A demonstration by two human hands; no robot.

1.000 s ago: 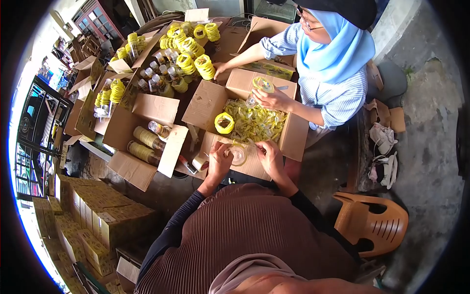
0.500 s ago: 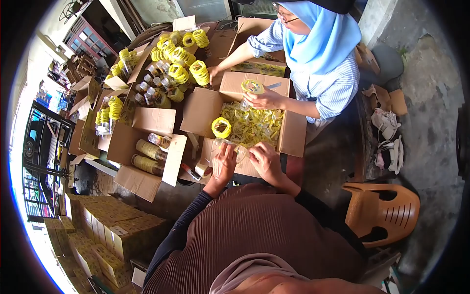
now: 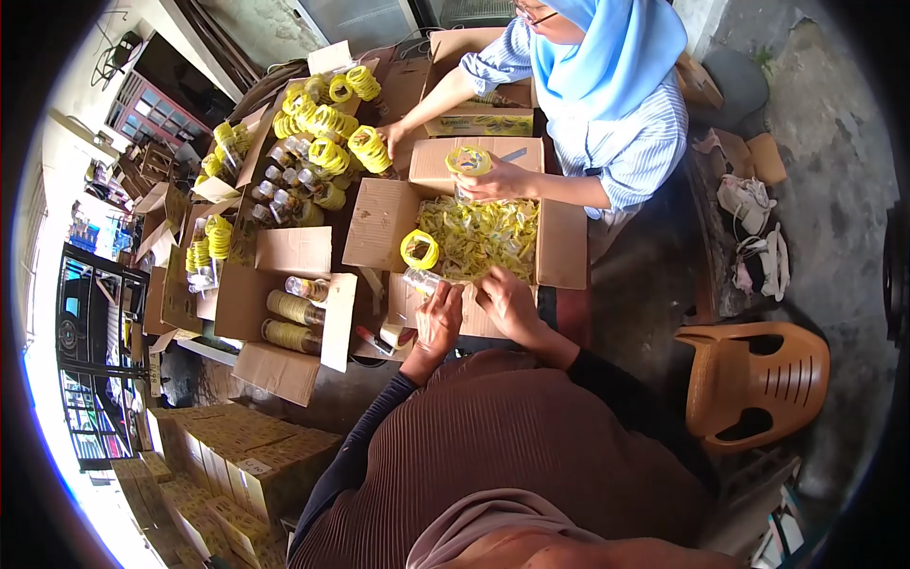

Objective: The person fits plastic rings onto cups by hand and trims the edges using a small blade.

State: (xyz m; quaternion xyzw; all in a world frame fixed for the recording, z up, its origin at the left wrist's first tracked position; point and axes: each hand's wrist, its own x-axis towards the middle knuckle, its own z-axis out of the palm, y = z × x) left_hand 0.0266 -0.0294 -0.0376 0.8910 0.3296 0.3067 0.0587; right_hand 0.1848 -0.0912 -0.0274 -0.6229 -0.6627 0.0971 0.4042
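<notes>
In my left hand (image 3: 440, 321), closed fingers hold a clear plastic bottle (image 3: 420, 280) tilted away from me. A yellow ring-shaped bundle (image 3: 419, 249) sits at its far end. My right hand (image 3: 509, 303) is just to the right, thumb and fingers pinched together; whatever is between them is too small to make out. Both hands are over the near flap of an open cardboard box (image 3: 561, 247). Many small yellow-and-clear packets (image 3: 479, 237) fill that box.
Across the box, a co-worker (image 3: 607, 104) holds a clear yellow-topped container (image 3: 468, 163) and reaches toward yellow-ringed bottles (image 3: 370, 150). Another open carton (image 3: 280, 251) with wrapped bottles is at left. Stacked cartons (image 3: 237, 436) stand lower left, an orange plastic chair (image 3: 758, 379) right.
The clear bottle and its yellow bundle have tilted slightly, and my right fingers have drawn away from the bottle. The camera view has shifted a little. The co-worker's pose is much the same.
</notes>
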